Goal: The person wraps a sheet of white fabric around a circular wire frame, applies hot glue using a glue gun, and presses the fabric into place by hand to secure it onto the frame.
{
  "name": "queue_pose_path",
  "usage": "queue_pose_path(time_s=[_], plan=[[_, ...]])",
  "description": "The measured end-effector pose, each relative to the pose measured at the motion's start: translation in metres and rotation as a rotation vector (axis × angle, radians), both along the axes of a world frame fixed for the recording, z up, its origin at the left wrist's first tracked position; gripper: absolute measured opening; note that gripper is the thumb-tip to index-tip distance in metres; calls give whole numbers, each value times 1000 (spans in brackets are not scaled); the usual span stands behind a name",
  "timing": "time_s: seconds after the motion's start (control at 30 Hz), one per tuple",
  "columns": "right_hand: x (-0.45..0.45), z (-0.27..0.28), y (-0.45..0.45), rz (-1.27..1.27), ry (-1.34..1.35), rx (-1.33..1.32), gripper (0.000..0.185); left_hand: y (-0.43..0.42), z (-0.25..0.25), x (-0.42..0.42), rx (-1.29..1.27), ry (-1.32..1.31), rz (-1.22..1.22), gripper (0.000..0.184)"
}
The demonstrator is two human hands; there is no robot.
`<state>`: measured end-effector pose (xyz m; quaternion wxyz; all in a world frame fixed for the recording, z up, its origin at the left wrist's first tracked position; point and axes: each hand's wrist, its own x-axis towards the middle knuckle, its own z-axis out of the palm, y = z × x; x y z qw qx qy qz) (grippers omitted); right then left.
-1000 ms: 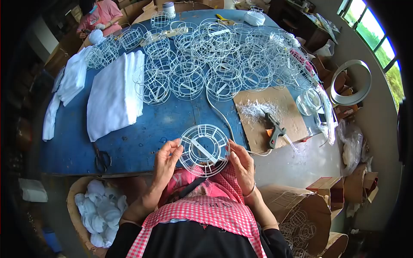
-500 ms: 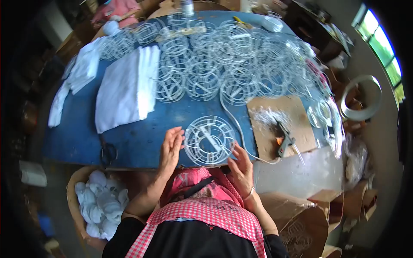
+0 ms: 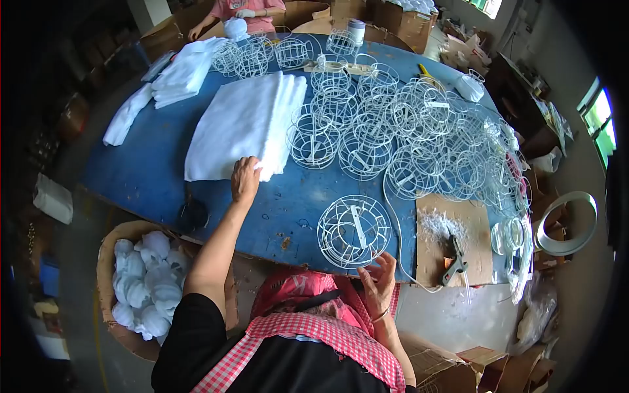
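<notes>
My left hand is at the near edge of a stack of white cloth sheets, its fingers closed on a bit of the cloth near the lower corner. My right hand has its fingers apart beside the lower right rim of a round white wire frame. That frame lies on the blue table close to the front edge. Whether the right fingertips touch its rim I cannot tell.
Many similar wire frames are heaped on the right half. A glue gun rests on cardboard, with a cord alongside. A box of white fabric pieces stands at lower left. Across the table a person handles a white ball.
My left hand has left the wire frame and reached forward and left to the cloth stack. My right hand stays by the frame. The view has shifted.
</notes>
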<state>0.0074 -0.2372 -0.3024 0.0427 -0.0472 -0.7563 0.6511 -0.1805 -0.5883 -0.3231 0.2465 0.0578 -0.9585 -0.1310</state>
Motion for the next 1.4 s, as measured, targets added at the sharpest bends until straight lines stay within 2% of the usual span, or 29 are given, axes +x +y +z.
queue_pose_path(time_s=[0.1,0.13,0.23,0.33,0.43,0.57,0.7,0.8,0.9,0.93,0.97,1.03,1.13,1.2,1.23,1.3,1.37,1.4], plan=[[-9,-6,-5,-17,48,68,56,-17,9,-6,270,-50,-44,23],[-13,-5,-7,-21,50,74,56,-17,19,-4,438,-92,-48,20],[-19,-4,-7,-23,82,178,53,-32,14,-3,580,-115,-168,16],[-21,2,-5,-36,90,269,53,-43,3,-6,924,-123,-227,14],[-24,9,-4,-36,97,303,52,-48,8,-5,888,-202,-294,12],[-27,11,-3,-8,128,340,51,-49,11,-9,939,-410,-232,9],[-29,9,-1,17,133,330,50,-58,10,-11,1189,-409,-190,7],[-30,9,0,36,147,359,48,-61,9,-11,1264,-339,-119,8],[-31,8,3,50,178,397,47,-62,-15,-16,1094,-190,-116,11],[-31,7,3,55,198,417,48,-60,-19,-14,907,-173,-149,21],[-31,6,3,60,217,435,48,-46,-9,-8,633,-113,-106,23],[-30,8,7,96,183,420,50,-40,-4,-7,407,-143,-90,21],[-22,30,19,172,90,427,55,-49,-6,-11,552,-115,-67,15],[-8,29,32,213,133,525,52,-50,4,-11,964,-221,-76,14],[-7,42,25,379,266,467,50,-51,9,-8,1172,-280,-81,14],[-6,76,-6,698,523,339,47,-52,15,-4,1164,-324,-95,14],[-7,69,-51,898,396,283,43,-55,16,-8,1170,-346,-116,14],[-16,59,-78,886,368,303,46,-57,16,-9,1180,-351,-123,14]])
